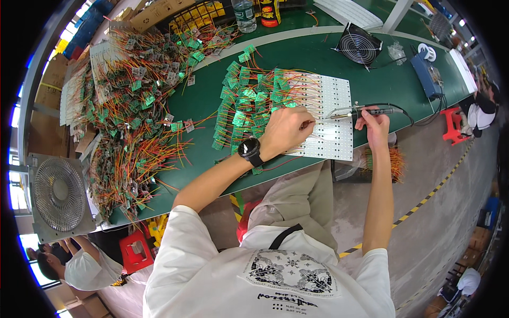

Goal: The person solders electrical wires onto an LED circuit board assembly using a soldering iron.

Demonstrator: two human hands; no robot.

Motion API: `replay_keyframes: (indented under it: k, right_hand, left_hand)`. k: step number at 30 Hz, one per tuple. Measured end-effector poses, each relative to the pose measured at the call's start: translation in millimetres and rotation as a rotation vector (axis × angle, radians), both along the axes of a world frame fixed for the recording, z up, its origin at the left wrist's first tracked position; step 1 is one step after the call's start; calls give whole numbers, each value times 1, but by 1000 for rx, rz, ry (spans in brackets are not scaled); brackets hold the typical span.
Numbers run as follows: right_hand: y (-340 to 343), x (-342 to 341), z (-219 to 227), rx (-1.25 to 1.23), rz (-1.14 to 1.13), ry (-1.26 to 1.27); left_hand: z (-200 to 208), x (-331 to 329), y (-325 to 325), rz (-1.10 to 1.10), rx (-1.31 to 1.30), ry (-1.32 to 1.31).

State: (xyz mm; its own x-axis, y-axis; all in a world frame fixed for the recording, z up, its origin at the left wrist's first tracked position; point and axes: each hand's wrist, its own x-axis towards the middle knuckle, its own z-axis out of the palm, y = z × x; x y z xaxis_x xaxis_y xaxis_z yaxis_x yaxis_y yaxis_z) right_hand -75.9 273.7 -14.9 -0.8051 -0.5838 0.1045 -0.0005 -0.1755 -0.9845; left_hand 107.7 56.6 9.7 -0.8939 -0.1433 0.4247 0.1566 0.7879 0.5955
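My right hand [375, 127] grips a soldering iron [380, 111] with a black handle and a thin metal tube alongside it. Its tip points left, over a white perforated board [334, 143]. My left hand [289, 130], wearing a black watch, rests on the board with its fingers pinched near the iron's tip; whatever they hold is hidden. Red and yellow wires [305, 90] run in rows from the board to small green circuit boards [246, 95] lying along its left side.
A large heap of wired circuit boards [132, 95] covers the table's left. At the back are a bottle [244, 16], a black fan [359, 46], a blue soldering station [426, 77] and a solder spool [427, 52]. A grey fan [59, 193] stands left; another person [85, 267] sits beyond.
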Motion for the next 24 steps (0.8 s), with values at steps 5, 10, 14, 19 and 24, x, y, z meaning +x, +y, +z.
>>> replay_keyframes:
  k: [5, 10, 14, 19, 24]
  right_hand:
    - [0, 0, 2, 16, 62, 32]
    - [1, -2, -1, 39, 91, 55]
    - [-1, -2, -1, 54, 97, 80]
    - [-2, 0, 1, 62, 105, 90]
    - [-2, 1, 2, 73, 98, 105]
  left_hand:
    - [-5, -1, -3, 30, 52, -9]
    - [-3, -3, -3, 43, 79, 10]
    - [-3, -3, -3, 46, 42, -7]
    - [-4, -2, -4, 44, 41, -3]
    - [-5, -2, -4, 39, 48, -10]
